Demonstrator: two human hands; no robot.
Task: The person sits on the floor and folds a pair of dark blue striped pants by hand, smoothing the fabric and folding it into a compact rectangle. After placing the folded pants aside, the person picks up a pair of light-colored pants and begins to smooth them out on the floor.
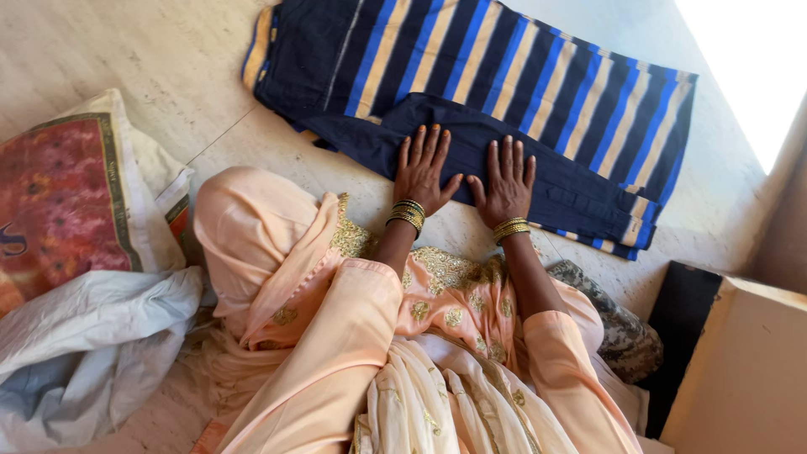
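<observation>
Under both palms: striped shirt (504, 84), soft, light, limp. Left hand (423, 172) and right hand (504, 183) flat, fingers spread, gripping nothing; best taken at folded edge.

Striped garment (521, 76): soft matt cloth, prob. cotton. Floor (151, 59): smooth pale stone, slight sheen. Bangles (408, 214): shiny gold-coloured metal. Sack (59, 193): woven plastic.

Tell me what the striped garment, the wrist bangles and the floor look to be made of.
Striped garment: soft woven or knit cloth, matte, creasing where folded. Bangles: probably metal, with a gold-coloured shine. Floor: pale stone or tile, smooth, with a thin joint line and faint veining.
</observation>
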